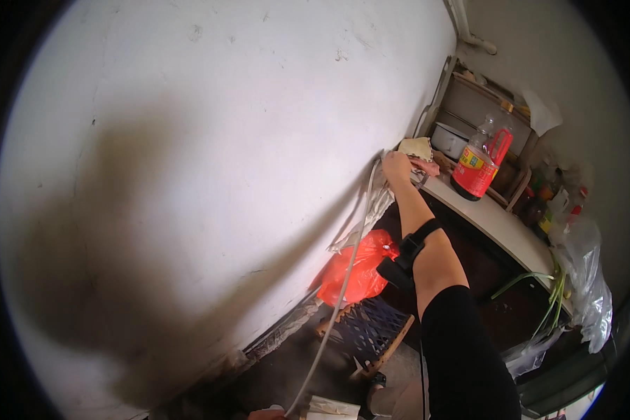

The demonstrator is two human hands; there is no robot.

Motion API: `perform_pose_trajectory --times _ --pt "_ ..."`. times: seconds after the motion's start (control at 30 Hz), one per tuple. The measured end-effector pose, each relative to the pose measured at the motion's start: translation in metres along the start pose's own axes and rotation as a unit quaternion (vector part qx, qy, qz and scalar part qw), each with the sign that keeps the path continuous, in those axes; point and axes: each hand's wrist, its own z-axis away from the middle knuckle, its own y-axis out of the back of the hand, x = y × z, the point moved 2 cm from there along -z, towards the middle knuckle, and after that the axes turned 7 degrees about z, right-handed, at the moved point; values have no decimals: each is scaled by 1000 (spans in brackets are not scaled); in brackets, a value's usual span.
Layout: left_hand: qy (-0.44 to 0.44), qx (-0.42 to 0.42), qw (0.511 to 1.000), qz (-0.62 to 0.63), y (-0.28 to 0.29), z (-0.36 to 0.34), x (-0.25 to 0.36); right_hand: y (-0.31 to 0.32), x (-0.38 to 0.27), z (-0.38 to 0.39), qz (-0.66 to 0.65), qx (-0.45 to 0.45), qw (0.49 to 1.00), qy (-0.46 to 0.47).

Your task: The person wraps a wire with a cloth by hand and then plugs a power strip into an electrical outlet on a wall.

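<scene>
Head view is showing us a long, pale grey, flexible hose (339, 302) slanting from the lower edge up to the wall near upper centre. Our bare right hand (397, 168) is resting by its upper end, fingers curling, but we cannot tell if they are gripping it. Lower edge is cropping our left hand (266, 414) beside the hose's lower end, so we cannot tell its grip. We are judging that a sharp pull could be snagging the hose on the shiny red plastic bag (372, 264) at centre. We are also risking toppling the clear plastic bottle with red label (474, 168), standing near the pale flat countertop's (486, 221) edge, if our wrist is swinging right
</scene>
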Motion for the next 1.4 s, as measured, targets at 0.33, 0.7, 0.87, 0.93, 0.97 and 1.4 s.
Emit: perform_pose_trajectory --times 0.33,0.7,0.87,0.93,0.97,1.4 --pt "203 214 946 134 15 0 -21 27 18 117 -905 -178 343 -178" --pt "163 336 893 250 54 19 -33 87 -5 254 -904 -354 213 -113" --pt "81 406 861 295 67 82 -28 160 -61 291 -819 -435 353 -121" --pt "114 450 848 257 87 106 -13 183 -108 301 -781 -486 384 -75" --pt "156 458 849 212 92 120 7 191 -131 307 -770 -501 393 -37" --pt "-159 665 730 -7 201 255 268 360 -427 389 -675 -337 570 328"
